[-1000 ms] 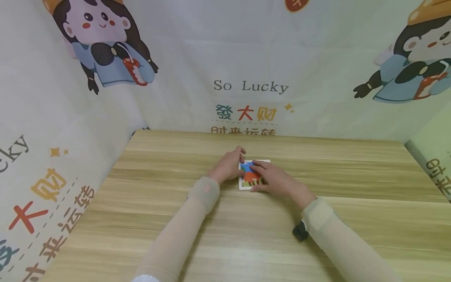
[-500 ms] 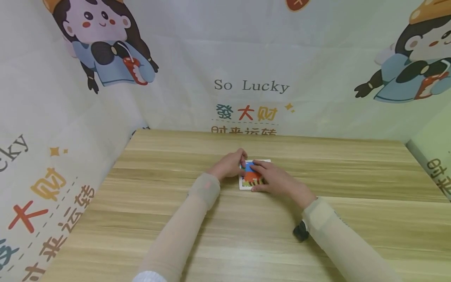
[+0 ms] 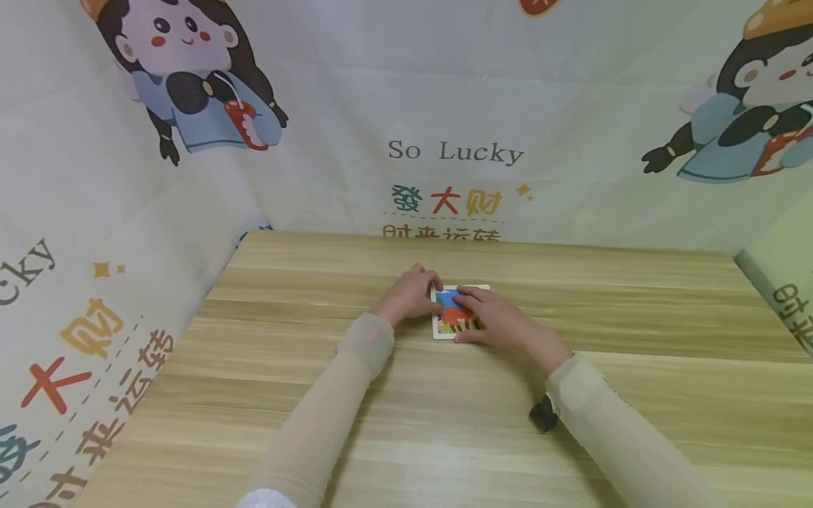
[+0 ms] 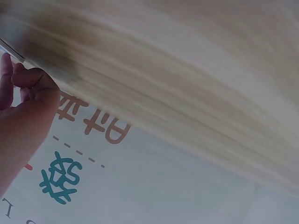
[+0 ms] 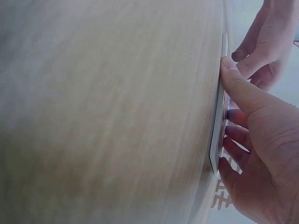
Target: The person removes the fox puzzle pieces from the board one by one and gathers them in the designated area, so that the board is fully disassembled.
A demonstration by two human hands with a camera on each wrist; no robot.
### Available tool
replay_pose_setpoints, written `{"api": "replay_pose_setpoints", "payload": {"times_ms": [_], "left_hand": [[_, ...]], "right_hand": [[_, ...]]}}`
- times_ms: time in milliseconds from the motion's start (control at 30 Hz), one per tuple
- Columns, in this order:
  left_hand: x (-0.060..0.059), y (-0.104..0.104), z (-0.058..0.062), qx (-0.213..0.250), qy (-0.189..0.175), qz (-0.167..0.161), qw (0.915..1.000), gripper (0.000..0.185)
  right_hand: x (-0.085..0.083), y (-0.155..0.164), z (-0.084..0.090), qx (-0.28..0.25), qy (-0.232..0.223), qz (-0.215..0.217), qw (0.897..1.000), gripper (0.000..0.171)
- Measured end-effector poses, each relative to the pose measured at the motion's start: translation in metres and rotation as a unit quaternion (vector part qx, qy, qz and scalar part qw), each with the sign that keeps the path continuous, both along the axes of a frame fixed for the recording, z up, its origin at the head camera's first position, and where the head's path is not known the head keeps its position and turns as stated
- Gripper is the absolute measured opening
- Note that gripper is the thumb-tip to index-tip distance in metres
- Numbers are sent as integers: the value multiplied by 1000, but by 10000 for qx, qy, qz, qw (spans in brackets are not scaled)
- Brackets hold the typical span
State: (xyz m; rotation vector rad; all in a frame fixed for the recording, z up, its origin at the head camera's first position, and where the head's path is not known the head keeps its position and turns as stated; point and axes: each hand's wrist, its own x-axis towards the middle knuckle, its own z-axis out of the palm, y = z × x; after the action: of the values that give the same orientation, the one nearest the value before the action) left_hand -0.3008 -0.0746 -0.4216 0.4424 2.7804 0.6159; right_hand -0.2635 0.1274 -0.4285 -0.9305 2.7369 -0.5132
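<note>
One picture card (image 3: pixel 459 312), two hands, left hand (image 3: pixel 409 296) and right hand (image 3: pixel 502 323), one wooden table (image 3: pixel 444 423)

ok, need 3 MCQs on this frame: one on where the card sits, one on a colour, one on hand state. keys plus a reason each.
1. Where does the picture card lie?
A. flat on the wooden table, between the two hands
B. propped against the backdrop
C. held up in the air

2. Which colours show on the card's face?
A. black and purple
B. blue and orange inside a white border
C. plain grey

3. What is the right hand doing?
A. hanging off the table edge
B. clenched in a fist away from the card
C. lying on the card, thumb at its near edge

Answers:
1 A: in the head view the card rests flat on the table, with the left hand at its left edge.
2 B: a blue patch above orange, framed in white.
3 C: the right wrist view shows fingers on the card's face and the thumb against its edge.
</note>
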Motion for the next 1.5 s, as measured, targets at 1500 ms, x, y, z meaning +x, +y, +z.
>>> {"api": "replay_pose_setpoints", "payload": {"times_ms": [1500], "left_hand": [[-6, 0, 0, 302, -246, 164, 9991, 36]], "right_hand": [[-3, 1, 2, 77, -108, -8, 9999, 81]]}}
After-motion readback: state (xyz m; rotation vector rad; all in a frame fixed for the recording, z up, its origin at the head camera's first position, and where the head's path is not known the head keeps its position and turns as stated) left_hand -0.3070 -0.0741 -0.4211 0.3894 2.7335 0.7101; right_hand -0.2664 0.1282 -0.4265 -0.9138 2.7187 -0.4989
